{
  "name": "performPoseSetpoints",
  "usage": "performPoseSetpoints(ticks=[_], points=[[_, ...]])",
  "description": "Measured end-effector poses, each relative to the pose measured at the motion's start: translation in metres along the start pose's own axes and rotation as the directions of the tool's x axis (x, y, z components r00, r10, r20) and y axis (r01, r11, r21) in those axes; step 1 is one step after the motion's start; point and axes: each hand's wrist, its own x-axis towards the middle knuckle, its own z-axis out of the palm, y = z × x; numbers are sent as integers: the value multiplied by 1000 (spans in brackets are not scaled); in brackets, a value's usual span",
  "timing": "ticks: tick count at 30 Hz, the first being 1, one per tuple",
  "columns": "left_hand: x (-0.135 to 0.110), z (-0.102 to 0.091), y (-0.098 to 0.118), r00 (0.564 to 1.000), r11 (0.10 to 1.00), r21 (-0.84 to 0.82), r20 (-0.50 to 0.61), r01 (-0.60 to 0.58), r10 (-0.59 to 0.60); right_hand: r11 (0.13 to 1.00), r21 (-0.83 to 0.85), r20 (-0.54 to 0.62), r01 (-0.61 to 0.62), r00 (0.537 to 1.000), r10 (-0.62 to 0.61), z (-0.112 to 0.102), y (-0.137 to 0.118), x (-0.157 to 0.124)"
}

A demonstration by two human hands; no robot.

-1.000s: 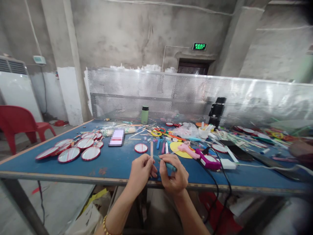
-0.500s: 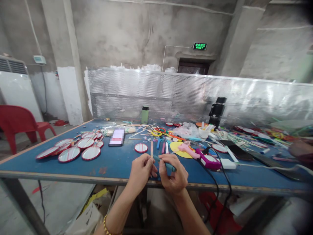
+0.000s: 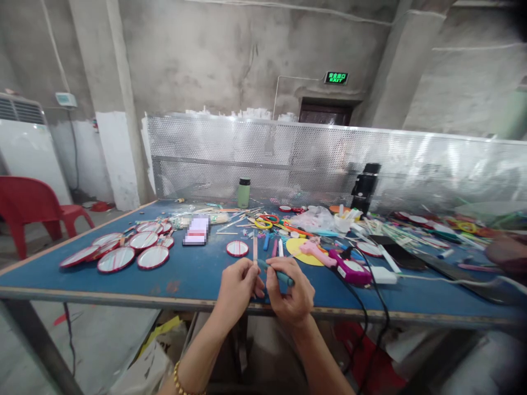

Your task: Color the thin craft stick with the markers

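Bare concrete walls (image 3: 189,60) and a perforated metal screen (image 3: 214,140) back a blue worktable (image 3: 193,280), where a green bottle (image 3: 243,195) stands upright near the screen. Well left of the bottle, a red plastic chair (image 3: 28,203) sits beyond the table's end. Red-rimmed white discs (image 3: 116,259) lie in an overlapping cluster on the tabletop, left of the bottle and on its near side; a phone-shaped rectangle (image 3: 197,230), its face pixelated, rests closer to the bottle on that same side. Just on the near side of the bottle lies a single red-rimmed disc (image 3: 237,248).

Nearer still, a worker's left hand (image 3: 239,288), a gold-coloured bracelet (image 3: 177,378) at the wrist, pinches a flat wooden stick (image 3: 255,247) between thumb and fingers, its free end pointing away, slightly right of the bottle. Farther right of the bottle, also at the table's front, the right hand (image 3: 294,293) grips a blue-green pen (image 3: 285,278), its tip beside the stick; whether the two touch cannot be told.

On the bottle's right and nearer, a yellow disc (image 3: 294,249) lies partly beneath a pink glue gun (image 3: 319,252), with a purple device (image 3: 352,270) alongside. A black flask (image 3: 365,189) stands well right of the bottle.
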Motion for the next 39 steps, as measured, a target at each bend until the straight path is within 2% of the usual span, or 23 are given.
performPoseSetpoints(ticks=[16,39], points=[[0,-1,0,1000,999,27,3,-17,16,999,31,6,-9,1000,9,0,0,1],[-1,-1,1,1000,1000,22,9,-7,7,1000,-9,-20,-25,1000,25,0,-1,2]])
